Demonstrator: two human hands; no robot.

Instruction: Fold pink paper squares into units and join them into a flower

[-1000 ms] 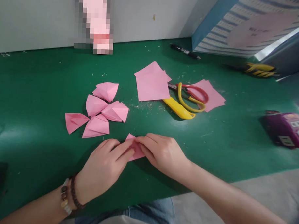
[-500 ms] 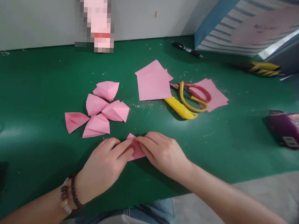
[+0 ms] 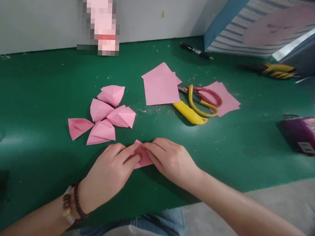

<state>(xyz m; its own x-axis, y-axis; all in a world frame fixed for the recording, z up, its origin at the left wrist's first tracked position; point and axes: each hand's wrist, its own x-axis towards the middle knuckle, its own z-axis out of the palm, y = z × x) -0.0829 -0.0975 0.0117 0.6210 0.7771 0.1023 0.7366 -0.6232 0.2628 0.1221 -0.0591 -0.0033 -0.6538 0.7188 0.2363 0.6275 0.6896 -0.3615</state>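
Note:
A small piece of pink paper (image 3: 145, 160), partly folded, lies on the table near its front edge, between my hands. My left hand (image 3: 110, 175) grips its left part, thumb and fingers pressed on it. From the other side my right hand (image 3: 170, 162) pinches the upper edge, its fingertips bunched together. The fingers cover much of the paper. Up and to the left, several folded pink paper pieces (image 3: 101, 131) sit grouped with their points towards one another. Square pink sheets (image 3: 161, 87) lie stacked beyond my hands.
Scissors (image 3: 203, 100) with red and yellow handles and a yellow serrated cutter (image 3: 190, 113) lie beside more pink sheets (image 3: 226, 99). Farther back are a black pen (image 3: 196, 51), yellow-handled pliers (image 3: 278, 71) and a striped box (image 3: 253, 28). A purple object (image 3: 304, 135) sits at right.
The left hand's fingers have shifted slightly on the paper. The right hand keeps its pinch. Otherwise the view has only moved a little.

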